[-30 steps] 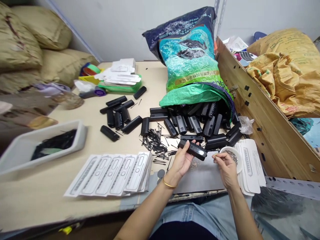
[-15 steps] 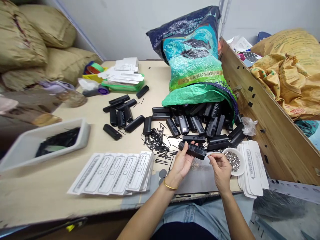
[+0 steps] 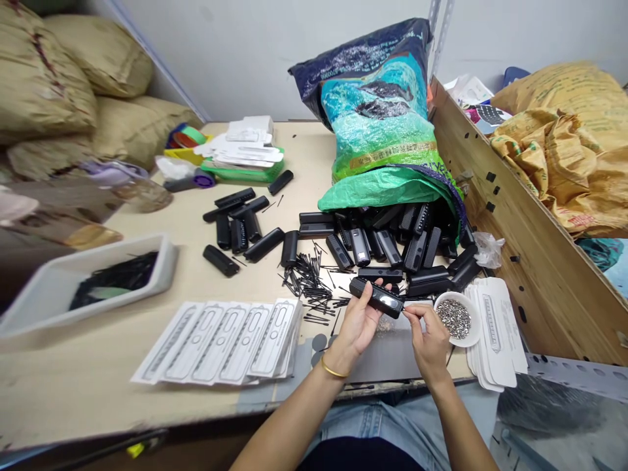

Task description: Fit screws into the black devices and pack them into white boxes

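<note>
Here is the black case (image 3: 377,297), held up at a tilt over the grey sheet (image 3: 392,356) near the front edge of the table. The left hand (image 3: 360,324) grips it, thumb on top and fingers beneath, a gold bangle (image 3: 333,368) round that wrist. The right hand (image 3: 428,335) is at the case's right end, thumb and forefinger pinched together; whatever sits between them is too small to make out. Just beside that hand stands the white bowl (image 3: 478,320), full of small metal pieces (image 3: 454,318), and to its right the stacked white cards (image 3: 496,330). Behind the case, loose black sticks (image 3: 307,275) lie scattered, and more black cases (image 3: 387,247) spill from the mouth of the colourful sack (image 3: 383,124). Over on the left, printed cards (image 3: 210,343) overlap in a row, with the white tray (image 3: 161,278) beyond, holding dark, thin items (image 3: 115,278).
</note>
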Tool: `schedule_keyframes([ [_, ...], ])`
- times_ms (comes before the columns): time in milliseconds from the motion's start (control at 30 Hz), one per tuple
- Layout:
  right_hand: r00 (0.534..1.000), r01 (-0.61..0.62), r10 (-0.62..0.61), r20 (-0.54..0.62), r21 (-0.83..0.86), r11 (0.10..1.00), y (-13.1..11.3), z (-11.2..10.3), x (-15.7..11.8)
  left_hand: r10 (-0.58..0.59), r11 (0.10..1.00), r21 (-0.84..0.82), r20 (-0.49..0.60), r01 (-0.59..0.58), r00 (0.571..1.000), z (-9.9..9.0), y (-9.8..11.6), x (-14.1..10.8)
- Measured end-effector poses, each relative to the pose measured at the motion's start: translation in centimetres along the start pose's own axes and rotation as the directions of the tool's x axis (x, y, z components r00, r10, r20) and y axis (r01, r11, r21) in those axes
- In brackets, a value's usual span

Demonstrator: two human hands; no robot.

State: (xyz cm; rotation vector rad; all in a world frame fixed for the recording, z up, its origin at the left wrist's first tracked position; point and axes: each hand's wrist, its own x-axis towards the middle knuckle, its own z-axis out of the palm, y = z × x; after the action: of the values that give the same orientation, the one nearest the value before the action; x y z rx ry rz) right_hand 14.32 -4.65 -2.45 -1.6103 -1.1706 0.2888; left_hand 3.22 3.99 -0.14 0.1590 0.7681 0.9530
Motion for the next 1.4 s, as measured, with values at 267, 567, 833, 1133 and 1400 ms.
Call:
schedule_keyframes([
  [267,0.968,0.168,-0.164,-0.191,0.009,0.986,0.6,2.1,-1.5,0.023,0.998,0.051,0.066,-0.026,0.998,0.3,0.3,-0.4],
  [567,0.95,-0.197,0.207,-0.235,0.067,0.978,2.7,-2.6,-1.0,0.196,0.628,0.577,0.531,-0.522,0.824,-4.2,0.8,-1.7],
  [833,0.984,-0.093,0.137,0.115,-0.324,0.941,4.0,-6.0,2.3,0.348,0.616,0.689,0.194,-0.38,0.917,-4.8,2.8,3.7],
  [1133,0.938,0.083,0.09,0.335,-0.468,0.88,4.4,-4.8,5.3,0.529,0.061,0.897,0.343,-0.438,0.776,-3.7,6.5,4.9],
  [1400,0.939,-0.296,0.325,-0.113,-0.747,0.595,7.8,-13.7,2.3,0.401,-0.093,0.867,0.483,-0.49,0.778,-1.7,3.2,7.4],
])
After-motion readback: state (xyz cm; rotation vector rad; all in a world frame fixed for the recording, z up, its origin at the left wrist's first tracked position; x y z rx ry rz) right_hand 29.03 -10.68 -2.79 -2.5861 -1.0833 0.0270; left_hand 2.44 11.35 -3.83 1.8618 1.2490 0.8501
